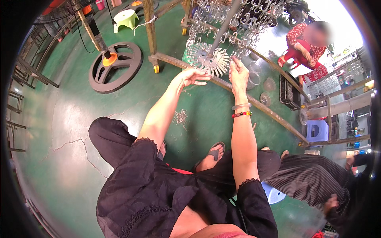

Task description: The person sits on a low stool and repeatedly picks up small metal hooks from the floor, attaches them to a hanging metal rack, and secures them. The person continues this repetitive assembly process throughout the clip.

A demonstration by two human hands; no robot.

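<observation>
A round piece with pale metal blades fanning out (pixel 194 53) sits at the bottom of a grey rod (pixel 227 28), between my two hands. At its lower left edge, my left hand (pixel 193 76) has its fingers stretched out and apart; whether the fingertips touch the blades I cannot tell. My right hand (pixel 239 75) is closed in a pinch beside the right edge of the round piece. What it pinches is too small to make out. Rows of small metal hooks (pixel 254 19) hang above and around the rod.
A wooden frame bar (pixel 258 104) on yellow casters runs between me and the hanging hooks. Clear plastic tubs (pixel 254 79) and a black crate (pixel 289 94) stand beyond it. A dark spoked wheel (pixel 133 65) lies to the left. Another person (pixel 303 49) crouches at far right; someone in striped trousers (pixel 313 176) sits close by.
</observation>
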